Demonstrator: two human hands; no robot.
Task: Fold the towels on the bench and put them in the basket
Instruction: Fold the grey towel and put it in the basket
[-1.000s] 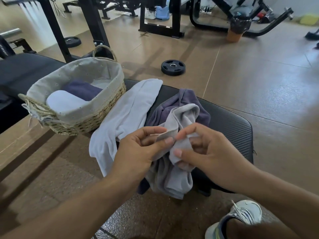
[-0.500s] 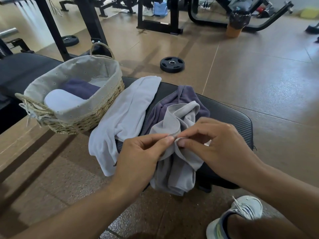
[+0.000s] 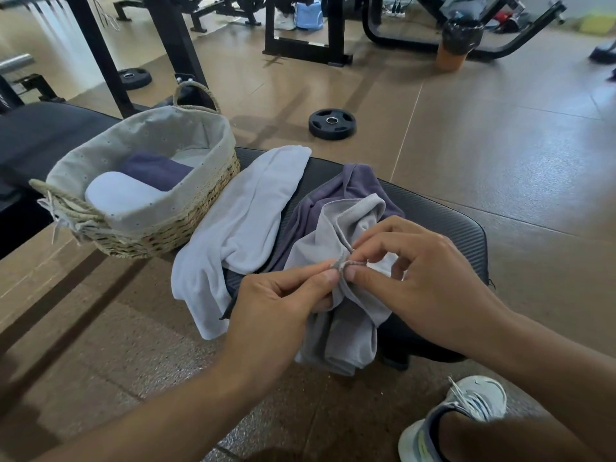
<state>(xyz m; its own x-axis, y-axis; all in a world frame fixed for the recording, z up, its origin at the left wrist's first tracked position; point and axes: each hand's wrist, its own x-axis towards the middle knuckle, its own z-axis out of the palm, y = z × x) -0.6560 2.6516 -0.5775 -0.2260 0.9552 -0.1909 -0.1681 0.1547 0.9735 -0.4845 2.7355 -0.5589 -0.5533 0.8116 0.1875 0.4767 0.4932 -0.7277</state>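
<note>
Far left: basket holding 2 folded towels. Centre: white towel and purple towel lying unfolded on the bench. Near centre: left hand and right hand pinch the grey towel hem thumb-to-forefinger, fingertips almost touching; the cloth hangs below them, its long axis running near-to-far.

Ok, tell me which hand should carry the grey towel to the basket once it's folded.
Left, probably. The basket sits on the left hand's side of the bench, a clear path over the white towel. The right hand would cross over. Both pinch the grey towel now.
</note>
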